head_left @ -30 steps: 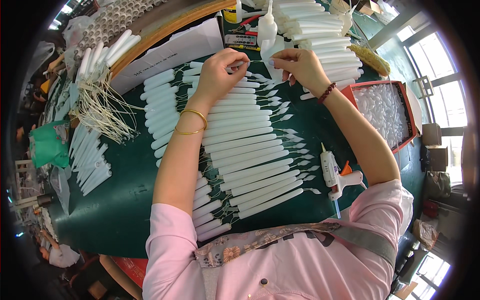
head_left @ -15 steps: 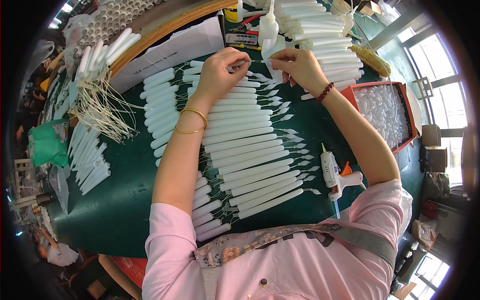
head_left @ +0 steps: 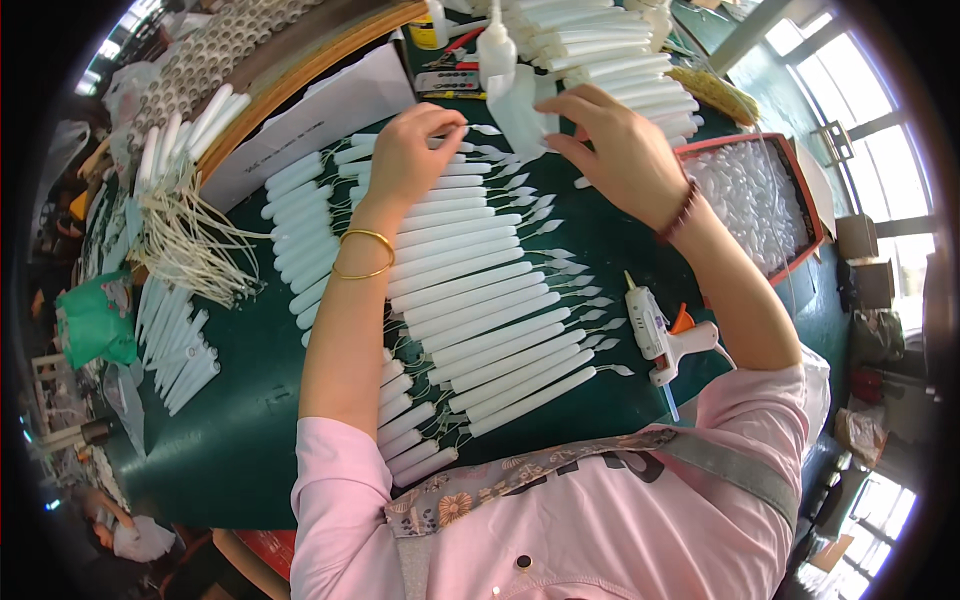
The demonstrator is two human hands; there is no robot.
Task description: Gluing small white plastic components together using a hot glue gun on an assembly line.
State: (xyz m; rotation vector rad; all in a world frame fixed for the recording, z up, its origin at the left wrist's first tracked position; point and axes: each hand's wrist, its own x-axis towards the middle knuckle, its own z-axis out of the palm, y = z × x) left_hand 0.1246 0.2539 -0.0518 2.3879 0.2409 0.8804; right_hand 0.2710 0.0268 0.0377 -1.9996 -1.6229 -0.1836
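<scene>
- The left hand [head_left: 415, 150] is curled at the far end of a row of white candle-shaped tubes [head_left: 470, 300], thumb and forefinger pinched together on a small white flame-shaped tip [head_left: 487, 129]; two gold bangles [head_left: 362, 254] sit on its wrist.
- The right hand [head_left: 618, 150] is partly closed, fingers bent down and holding the edge of a white sheet [head_left: 522, 112] just beside the left hand's fingertips — a dark bead bracelet [head_left: 678, 212] circles its wrist.
- The tubes lie side by side in a long slanted row on the dark green tabletop [head_left: 230, 420], each with a thin wire and a flame-shaped tip at its right end; the left forearm crosses over the row.
- A second, shorter column of white tubes [head_left: 300, 230] lies left of the forearm.
- A white glue gun [head_left: 665, 340] with an orange trigger rests on the tabletop near the right elbow, well apart from both hands.
- A red-rimmed tray [head_left: 800, 210] filled with small clear pieces sits to the right, beyond the right forearm.
- At the left edge lie a bundle of loose pale wires [head_left: 190, 240], more white tubes and a green bag [head_left: 95, 320].
- A white squeeze bottle [head_left: 495, 45] stands just beyond the hands, with a stack of white tubes [head_left: 600, 50] beside it.
</scene>
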